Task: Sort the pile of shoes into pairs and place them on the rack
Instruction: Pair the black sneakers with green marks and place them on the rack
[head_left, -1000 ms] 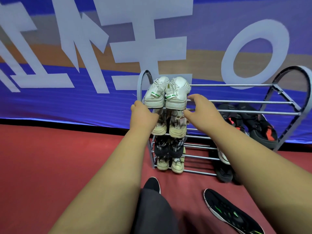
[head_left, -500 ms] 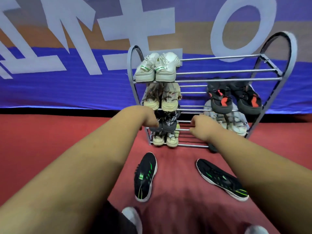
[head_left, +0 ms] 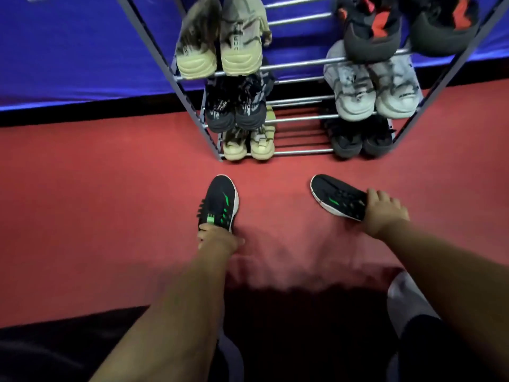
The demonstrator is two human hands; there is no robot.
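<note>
Two black shoes with green marks and white soles lie on the red floor in front of the metal rack (head_left: pixel 297 63). My left hand (head_left: pixel 217 239) grips the heel of the left black shoe (head_left: pixel 220 201), whose toe points at the rack. My right hand (head_left: pixel 384 210) is closed over the heel end of the right black shoe (head_left: pixel 337 198), which lies angled with its toe to the left. Both shoes rest on the floor.
The rack holds pairs along its left side: beige shoes (head_left: pixel 220 48), black shoes (head_left: pixel 234 106), pale green shoes (head_left: pixel 248 143). Its right side holds black-red shoes (head_left: pixel 371 31), white-grey shoes (head_left: pixel 371 86) and dark shoes (head_left: pixel 360 140). A blue banner (head_left: pixel 68 51) hangs behind. My dark-trousered legs fill the bottom.
Both hands came down from the rack to the floor and closed on the two black-green shoes. The camera tilted down, so the rack's top shelf is out of view.
</note>
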